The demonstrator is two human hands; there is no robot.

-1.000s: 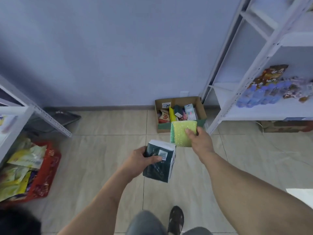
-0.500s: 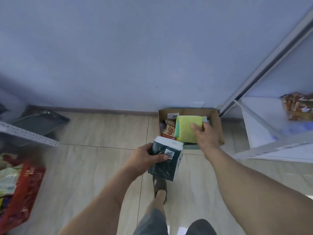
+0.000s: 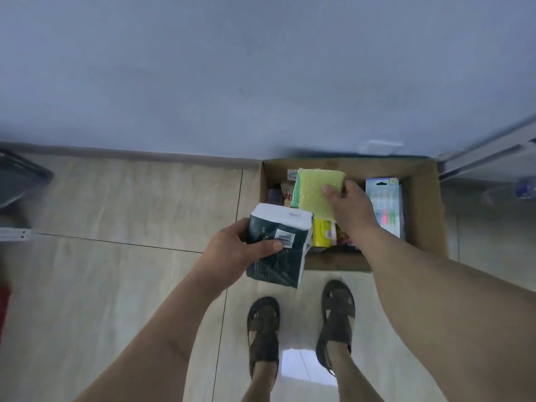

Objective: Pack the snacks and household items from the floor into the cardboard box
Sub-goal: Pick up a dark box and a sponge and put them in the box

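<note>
Head view: tiled floor [image 3: 116,204], blue wall [image 3: 232,68]

place: stockroom/shop | metal shelving [image 3: 487,152], tiled floor [image 3: 116,285], cardboard box [image 3: 426,204] w/ goods

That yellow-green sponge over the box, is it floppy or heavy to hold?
The sponge is probably light: the right hand lifts it by one edge with thumb and fingers. It looks fairly springy rather than floppy, since it stays flat without drooping. Its rough, glittery face likely grips well.

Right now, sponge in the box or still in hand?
Still in hand. The right hand grips the sponge above the open cardboard box, not released.
</note>
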